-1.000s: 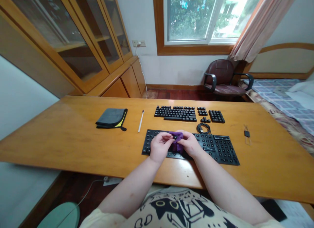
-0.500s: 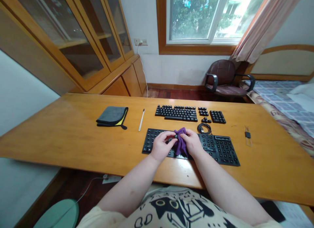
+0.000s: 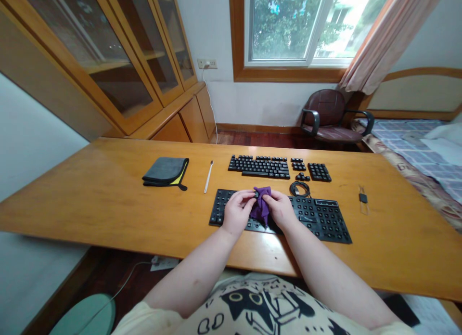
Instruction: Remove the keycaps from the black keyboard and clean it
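Note:
Above the black keyboard base (image 3: 327, 224), whose keycaps are off, my two hands meet. My left hand (image 3: 238, 211) pinches a small black keycap (image 3: 256, 194) between thumb and fingers. A crumpled purple cloth (image 3: 261, 210) is gripped in my right hand (image 3: 280, 209) and pressed against the keycap, its lower end hanging over the base. The removed keycaps (image 3: 260, 166) lie in keyboard order behind the base, with the number-pad keycaps (image 3: 319, 172) at their right. My hands and the cloth hide the middle of the base.
Left of the base lie a white brush (image 3: 208, 177) and a folded grey cloth (image 3: 164, 171) with yellow lining. A coiled black cable (image 3: 300, 188) sits behind the base. A wire keycap puller (image 3: 363, 199) rests at the right on the wooden desk (image 3: 108, 200).
The purple cloth has shifted slightly left and is folded differently around the keycap. My left fingers have drawn closer together. Everything on the desk stays in place.

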A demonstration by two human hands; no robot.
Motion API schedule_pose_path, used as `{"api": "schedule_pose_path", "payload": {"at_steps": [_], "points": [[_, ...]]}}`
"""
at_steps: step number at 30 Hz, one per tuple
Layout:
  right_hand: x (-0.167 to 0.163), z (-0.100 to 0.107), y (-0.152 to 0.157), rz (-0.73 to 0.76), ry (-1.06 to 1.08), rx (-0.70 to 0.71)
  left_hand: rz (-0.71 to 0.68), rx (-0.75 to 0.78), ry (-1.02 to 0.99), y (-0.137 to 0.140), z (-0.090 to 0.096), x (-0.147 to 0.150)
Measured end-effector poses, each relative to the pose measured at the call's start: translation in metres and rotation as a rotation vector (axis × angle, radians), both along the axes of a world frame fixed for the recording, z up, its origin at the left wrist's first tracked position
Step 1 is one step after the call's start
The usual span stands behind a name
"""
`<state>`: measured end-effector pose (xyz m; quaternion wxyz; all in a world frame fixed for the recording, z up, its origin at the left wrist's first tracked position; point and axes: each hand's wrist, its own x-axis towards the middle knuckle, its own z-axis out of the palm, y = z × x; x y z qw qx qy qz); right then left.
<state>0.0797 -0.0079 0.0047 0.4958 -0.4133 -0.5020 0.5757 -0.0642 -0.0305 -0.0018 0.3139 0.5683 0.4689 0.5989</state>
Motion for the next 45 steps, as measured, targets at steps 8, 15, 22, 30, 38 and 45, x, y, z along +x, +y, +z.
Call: {"api": "schedule_pose_path", "payload": {"at_steps": [8,15,22,30,38,45], "points": [[-0.002,-0.003,-0.003,0.026,-0.053,0.059,-0.015,-0.057,-0.078,-0.001,-0.008,0.001],[-0.004,-0.009,-0.007,-0.116,-0.130,0.022,0.031,-0.151,-0.130,-0.002,-0.010,0.005],[-0.003,-0.008,-0.004,-0.214,-0.200,0.102,-0.013,-0.120,-0.150,0.001,-0.005,0.008],[-0.004,-0.007,-0.002,-0.135,-0.167,0.036,-0.024,-0.113,-0.129,0.009,-0.004,0.001],[-0.006,-0.005,0.000,-0.108,-0.062,0.033,-0.007,-0.086,0.028,0.009,-0.006,-0.003],[-0.006,-0.007,0.001,-0.086,-0.036,-0.019,-0.033,0.087,0.422,0.004,0.001,-0.009]]}}
